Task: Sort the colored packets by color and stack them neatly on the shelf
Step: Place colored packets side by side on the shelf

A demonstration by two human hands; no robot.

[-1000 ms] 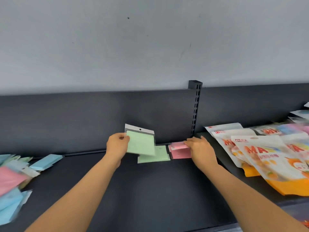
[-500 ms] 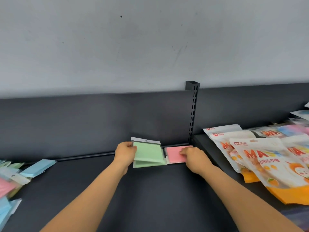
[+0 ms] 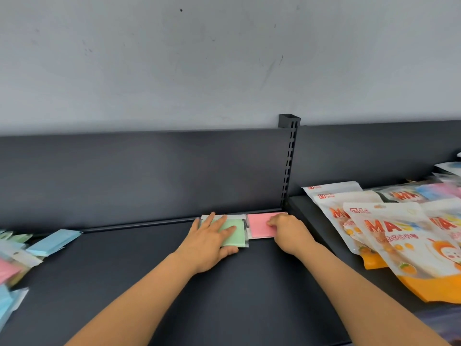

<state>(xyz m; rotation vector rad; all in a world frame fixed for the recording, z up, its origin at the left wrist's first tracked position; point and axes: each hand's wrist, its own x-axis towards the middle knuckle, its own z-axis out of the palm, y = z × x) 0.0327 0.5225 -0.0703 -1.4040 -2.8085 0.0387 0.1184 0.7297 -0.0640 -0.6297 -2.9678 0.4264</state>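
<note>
- Shelf [image 3: 224,295], matt dark: at back right corner, green stack [image 3: 235,234] beside pink stack [image 3: 259,227], glossy squares.
- Your left hand [image 3: 209,242], fingers straight, presses green, now flat.
- Your right hand's [image 3: 289,232] bent fingers touch pink.

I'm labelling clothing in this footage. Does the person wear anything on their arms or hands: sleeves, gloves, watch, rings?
Nothing shows. The left hand and the right hand are bare: no gloves, rings or watch visible. Both forearms are uncovered down to the picture's bottom edge, so no sleeve is in view.
</note>
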